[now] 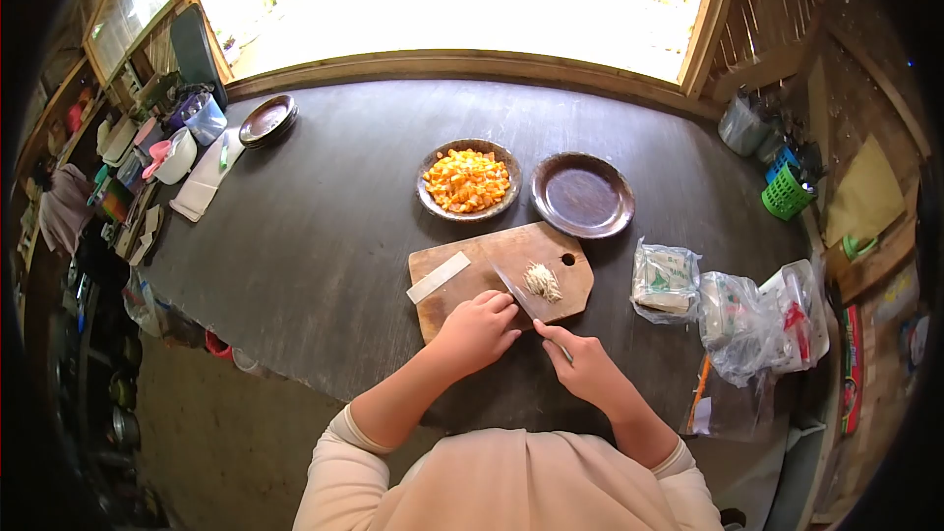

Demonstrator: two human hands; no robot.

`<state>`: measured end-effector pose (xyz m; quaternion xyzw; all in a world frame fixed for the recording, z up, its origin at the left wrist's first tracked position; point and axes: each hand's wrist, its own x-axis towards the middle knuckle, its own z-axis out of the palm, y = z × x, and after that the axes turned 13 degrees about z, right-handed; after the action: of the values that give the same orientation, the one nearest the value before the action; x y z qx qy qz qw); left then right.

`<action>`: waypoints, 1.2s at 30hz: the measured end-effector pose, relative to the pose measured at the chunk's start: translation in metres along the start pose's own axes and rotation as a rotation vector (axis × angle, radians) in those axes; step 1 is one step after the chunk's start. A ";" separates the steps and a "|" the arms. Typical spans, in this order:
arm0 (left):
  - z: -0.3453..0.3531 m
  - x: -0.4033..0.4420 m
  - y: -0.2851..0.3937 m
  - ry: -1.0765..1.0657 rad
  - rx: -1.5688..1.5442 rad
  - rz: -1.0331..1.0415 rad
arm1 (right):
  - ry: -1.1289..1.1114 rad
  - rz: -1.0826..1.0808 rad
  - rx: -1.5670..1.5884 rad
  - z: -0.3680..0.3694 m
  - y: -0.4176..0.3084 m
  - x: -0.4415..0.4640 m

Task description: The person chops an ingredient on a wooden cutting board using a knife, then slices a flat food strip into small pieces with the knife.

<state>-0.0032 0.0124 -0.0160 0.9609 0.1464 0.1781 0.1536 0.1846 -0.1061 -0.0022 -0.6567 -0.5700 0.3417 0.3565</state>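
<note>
One right hand point(580, 364): grips a slender metal knife point(517, 294), slanted between left hand point(480, 331) and one heap of thin, matchstick-like strips point(542, 281).
One left hand: curls over the board point(452, 310); cannot tell if gripping anything.
One board: brown wood, pierced by one round hole.
One slab point(439, 277): lies flat, white, rectangular, ahead of left hand.
Two round dishes point(583, 194): stand ahead of both hands, side by side, one heaped with orange chunks point(466, 180).

The dark table point(324, 197) carried a wooden cutting board point(444, 315), a filled bowl point(468, 216), a round plate point(583, 196), stacked dishes point(267, 121) and, at right, plastic-bagged packets point(667, 278).
</note>
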 end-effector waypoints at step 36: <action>-0.002 0.000 0.004 -0.037 0.006 -0.026 | -0.021 0.108 -0.013 0.005 0.000 0.012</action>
<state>-0.0028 0.0089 -0.0127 0.9625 0.1565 0.1581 0.1555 0.1819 -0.0941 -0.0055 -0.6851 -0.5397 0.3635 0.3275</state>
